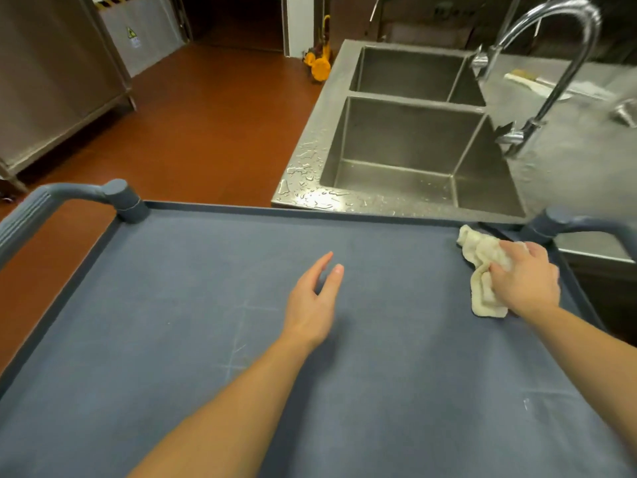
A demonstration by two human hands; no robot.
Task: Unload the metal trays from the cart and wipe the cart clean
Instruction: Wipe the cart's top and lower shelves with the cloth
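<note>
Room: kitchen, red floor [213, 125], metal sink [406, 146] far right.
Cart [172, 339]: blue top.
Right hand [527, 279]: fingers pressed on white cloth [482, 270].
Left hand [315, 305]: fingers spread, holds nothing.

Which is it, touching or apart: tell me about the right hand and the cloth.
Touching. The head view shows the right hand pressed onto the cloth, fingers gripping its folds against the cart top, with no gap between them.

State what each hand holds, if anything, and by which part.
The right hand grips the cloth around its middle, against the cart top. The left hand is open and holds nothing.
</note>
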